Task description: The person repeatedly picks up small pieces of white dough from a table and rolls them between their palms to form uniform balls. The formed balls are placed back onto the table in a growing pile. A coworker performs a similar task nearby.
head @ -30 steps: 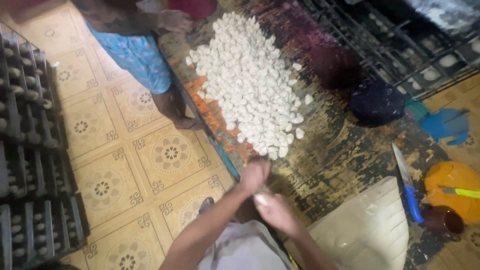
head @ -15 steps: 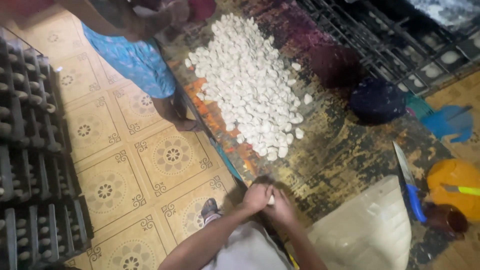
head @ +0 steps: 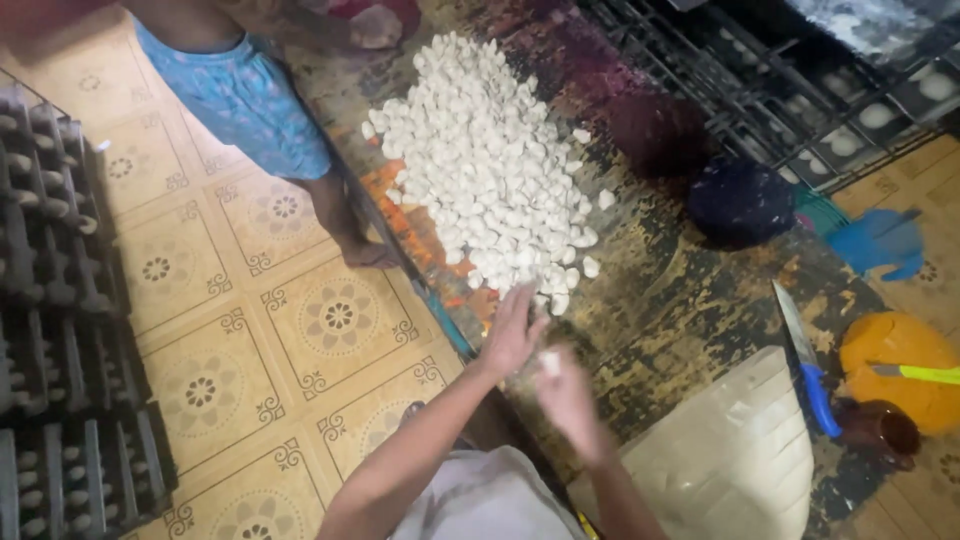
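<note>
A big heap of small white dough pieces point(head: 490, 170) lies on a worn, dark table top point(head: 670, 300). My left hand point(head: 515, 330) reaches to the near end of the heap, fingers spread and touching the closest pieces. My right hand point(head: 565, 390) is just below it, blurred, with one white dough piece point(head: 548, 362) against its palm. A large pale dough block point(head: 735, 455) lies to the right of my right hand.
Another person in blue shorts point(head: 250, 100) stands barefoot at the table's left edge. A blue-handled knife point(head: 805, 360), an orange bowl point(head: 895, 365), a dark cup point(head: 880, 428) and a dark round lump point(head: 740, 200) sit at the right. Black trays point(head: 60, 330) stack on the left.
My hands were pressed together near the table edge; now they have parted, the left moving up to the heap. The other person has shifted slightly along the table.
</note>
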